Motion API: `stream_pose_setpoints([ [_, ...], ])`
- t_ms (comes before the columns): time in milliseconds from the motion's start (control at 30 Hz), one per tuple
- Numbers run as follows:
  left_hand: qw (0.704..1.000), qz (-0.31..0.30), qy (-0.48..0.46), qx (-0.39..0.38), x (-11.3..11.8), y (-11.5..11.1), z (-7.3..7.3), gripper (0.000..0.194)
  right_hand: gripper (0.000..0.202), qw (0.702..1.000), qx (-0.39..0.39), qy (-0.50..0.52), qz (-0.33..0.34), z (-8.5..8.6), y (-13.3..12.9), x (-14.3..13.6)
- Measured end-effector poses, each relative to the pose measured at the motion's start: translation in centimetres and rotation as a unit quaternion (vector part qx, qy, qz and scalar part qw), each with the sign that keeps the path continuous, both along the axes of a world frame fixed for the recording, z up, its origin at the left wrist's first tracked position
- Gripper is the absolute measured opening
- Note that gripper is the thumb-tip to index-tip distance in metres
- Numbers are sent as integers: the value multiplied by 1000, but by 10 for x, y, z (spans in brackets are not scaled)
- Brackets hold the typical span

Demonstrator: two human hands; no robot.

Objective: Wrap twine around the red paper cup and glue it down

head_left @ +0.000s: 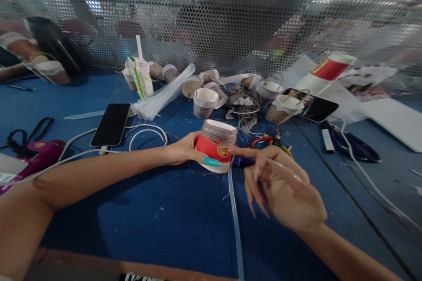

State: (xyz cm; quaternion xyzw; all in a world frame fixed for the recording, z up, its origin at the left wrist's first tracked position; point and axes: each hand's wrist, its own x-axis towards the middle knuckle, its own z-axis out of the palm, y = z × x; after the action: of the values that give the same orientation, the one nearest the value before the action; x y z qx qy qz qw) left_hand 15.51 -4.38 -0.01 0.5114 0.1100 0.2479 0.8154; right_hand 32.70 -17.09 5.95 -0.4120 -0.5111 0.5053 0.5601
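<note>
My left hand [189, 149] is wrapped round a red and white paper cup [211, 148] and holds it a little tilted, the thumb across its front. Grey cord [219, 133] winds in rows about the cup's upper part. The outstretched index finger of my right hand [280, 180] reaches to the cup's right side, at or very near the gold emblem. Its other fingers are apart and partly bent, with no object visible among them. Behind that hand lies a dark purple tool [243, 161], mostly hidden. A clear glue stick [235, 224] runs from near it toward the front edge.
Several small cord-wrapped buckets [205, 102] and a tangle of grey cord [243, 101] stand at the back before a perforated metal screen [211, 17]. A bundle of clear glue sticks [161, 96], a phone [111, 125], a purple glue gun [41, 153] and scissors [354, 145] lie around.
</note>
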Motion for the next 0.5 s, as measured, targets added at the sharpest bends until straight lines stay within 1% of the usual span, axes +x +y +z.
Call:
stream_pose_setpoints([
  [133, 1000, 7, 17, -21, 0, 0, 2, 66, 28, 996, 61, 4, -69, -4, 7, 8],
  [200, 999, 15, 22, -22, -1, -1, 2, 66, 28, 993, 81, 0, -81, -7, 8, 10],
  [267, 999, 20, 22, -14, 0, -1, 1, 64, 27, 994, 82, -7, -69, -10, 6, 10],
  [333, 1000, 19, 13, -5, 0, -2, 1, 64, 25, 995, 80, -35, -40, -13, 2, 8],
  [433, 1000, 18, 1, 7, 2, -2, 1, 63, 26, 988, 114, -100, 12, -19, -4, 6],
  [500, 1000, 24, 11, 12, 2, -2, 1, 64, 27, 985, 135, -107, 21, -20, -6, 6],
])
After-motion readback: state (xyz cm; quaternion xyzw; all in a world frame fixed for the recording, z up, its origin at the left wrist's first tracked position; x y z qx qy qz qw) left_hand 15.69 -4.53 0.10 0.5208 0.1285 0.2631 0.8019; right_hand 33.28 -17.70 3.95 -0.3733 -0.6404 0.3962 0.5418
